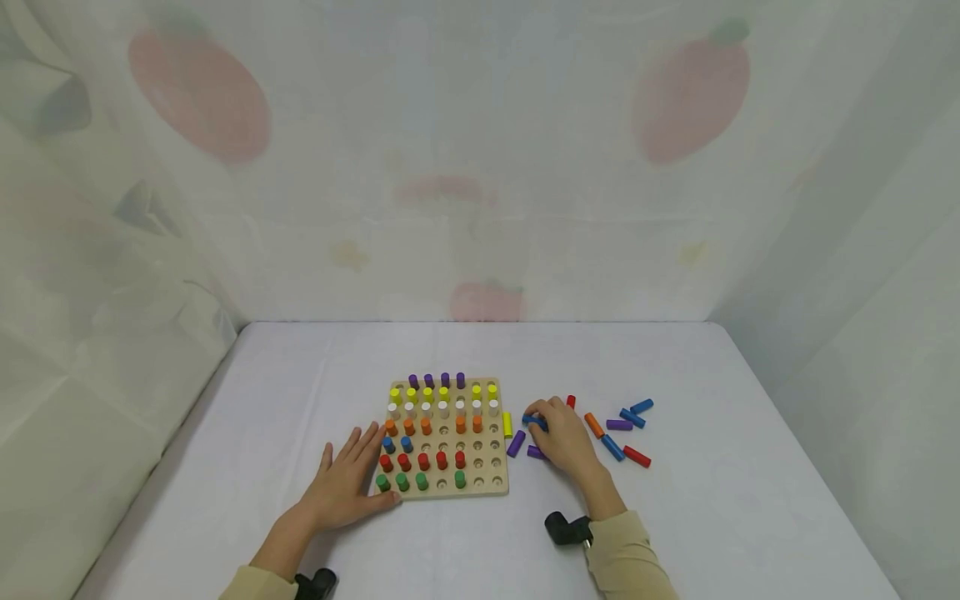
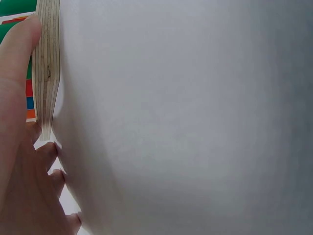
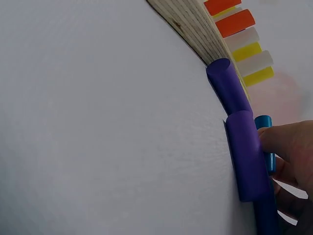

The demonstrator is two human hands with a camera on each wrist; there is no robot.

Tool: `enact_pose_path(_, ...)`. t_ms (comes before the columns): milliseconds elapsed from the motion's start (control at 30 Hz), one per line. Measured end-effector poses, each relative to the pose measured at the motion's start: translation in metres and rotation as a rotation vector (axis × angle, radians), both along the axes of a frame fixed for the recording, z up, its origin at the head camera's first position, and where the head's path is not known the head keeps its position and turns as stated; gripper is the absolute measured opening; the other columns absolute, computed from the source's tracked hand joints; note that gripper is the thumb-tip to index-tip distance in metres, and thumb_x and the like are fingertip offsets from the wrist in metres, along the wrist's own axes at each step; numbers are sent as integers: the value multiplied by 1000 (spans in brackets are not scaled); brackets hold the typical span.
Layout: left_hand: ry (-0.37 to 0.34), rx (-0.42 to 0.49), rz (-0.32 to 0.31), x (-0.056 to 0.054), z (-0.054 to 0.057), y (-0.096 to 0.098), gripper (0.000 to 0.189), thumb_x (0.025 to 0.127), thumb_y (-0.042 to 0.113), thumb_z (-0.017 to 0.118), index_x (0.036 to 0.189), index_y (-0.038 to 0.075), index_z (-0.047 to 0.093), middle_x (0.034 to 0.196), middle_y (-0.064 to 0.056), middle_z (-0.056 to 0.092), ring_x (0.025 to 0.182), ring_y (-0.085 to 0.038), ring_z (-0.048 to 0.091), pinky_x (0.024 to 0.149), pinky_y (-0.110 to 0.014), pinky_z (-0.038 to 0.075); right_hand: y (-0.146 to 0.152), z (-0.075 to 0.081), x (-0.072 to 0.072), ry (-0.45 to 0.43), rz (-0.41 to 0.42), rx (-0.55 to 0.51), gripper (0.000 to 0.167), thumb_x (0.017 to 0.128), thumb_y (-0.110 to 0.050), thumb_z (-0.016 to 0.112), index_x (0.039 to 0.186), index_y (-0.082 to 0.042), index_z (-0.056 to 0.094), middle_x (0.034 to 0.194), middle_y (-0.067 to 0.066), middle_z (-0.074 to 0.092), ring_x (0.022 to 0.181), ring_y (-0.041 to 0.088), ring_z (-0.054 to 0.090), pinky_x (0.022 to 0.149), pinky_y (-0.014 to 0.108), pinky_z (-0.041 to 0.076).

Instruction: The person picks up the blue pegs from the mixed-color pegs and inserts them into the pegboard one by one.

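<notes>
A wooden pegboard (image 1: 468, 492) carries rows of coloured pegs, with several bare holes mostly toward its right side. My left hand (image 1: 345, 487) lies at the board's left edge, fingers spread and fairly straight, its thumb on the near left corner. To the right of the board, my right hand (image 1: 566, 442) pinches a blue peg (image 3: 264, 121) between thumb and fingers. Close by lie a purple peg (image 1: 516, 443), a second purple peg (image 1: 535, 452) partly covered by the hand, and a yellow peg (image 1: 507, 425) along the board's right edge.
Right of the right hand, loose pegs are scattered: an orange peg (image 1: 594, 425), a red peg (image 1: 637, 457), a purple peg (image 1: 619, 425) and several blue ones. A white cloth (image 1: 750, 500) covers the table, and pale printed curtains (image 1: 570, 250) stand behind and at both sides.
</notes>
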State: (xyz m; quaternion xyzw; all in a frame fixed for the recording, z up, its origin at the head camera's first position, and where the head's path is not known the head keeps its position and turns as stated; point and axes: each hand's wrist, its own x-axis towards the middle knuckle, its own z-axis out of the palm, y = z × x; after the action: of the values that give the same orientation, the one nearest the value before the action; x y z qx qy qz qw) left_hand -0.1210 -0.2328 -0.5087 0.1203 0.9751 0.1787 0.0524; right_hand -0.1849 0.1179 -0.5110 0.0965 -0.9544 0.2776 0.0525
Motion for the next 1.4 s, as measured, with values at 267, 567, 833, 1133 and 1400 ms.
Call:
enact_pose_path(267, 4, 4, -3, 0, 1, 0, 105, 67, 75, 57, 148, 17, 23, 153, -8, 21, 139, -37, 17, 103, -69, 5, -2, 7, 0, -1, -19, -45, 17, 86, -19, 65, 103, -17, 64, 89, -4, 58, 75, 10, 50, 71, 25, 48)
enact_pose_path(567, 7, 4, -4, 1, 1, 0, 105, 68, 74, 58, 147, 16, 23, 153, -8, 21, 139, -37, 17, 103, -69, 5, -9, 13, 4, 36, -4, -76, 21, 86, -20, 64, 107, -18, 61, 94, -4, 63, 76, 8, 54, 68, 23, 49)
enact_pose_path(833, -3, 10, -3, 1, 5, 2, 104, 68, 71, 60, 148, 15, 22, 153, -8, 20, 139, -37, 16, 103, -69, 5, -15, 18, 3, 64, 14, -74, 27, 85, -17, 65, 112, -19, 60, 92, -5, 63, 71, 6, 50, 61, 18, 45)
enact_pose_path(1133, -12, 6, -5, 1, 6, 2, 104, 69, 70, 61, 148, 14, 22, 153, -8, 20, 139, -37, 15, 103, -69, 4, -28, 23, 3, 40, 56, -159, 28, 86, -16, 64, 113, -19, 58, 95, -4, 64, 75, 5, 53, 63, 17, 46)
enact_pose_path(1400, -2, 10, -4, 1, 2, 0, 104, 68, 71, 61, 147, 15, 23, 153, -8, 20, 139, -38, 16, 103, -69, 5, -40, 28, 6, 32, 96, -240, 28, 86, -14, 64, 113, -15, 57, 97, -2, 65, 81, 8, 59, 65, 18, 50)
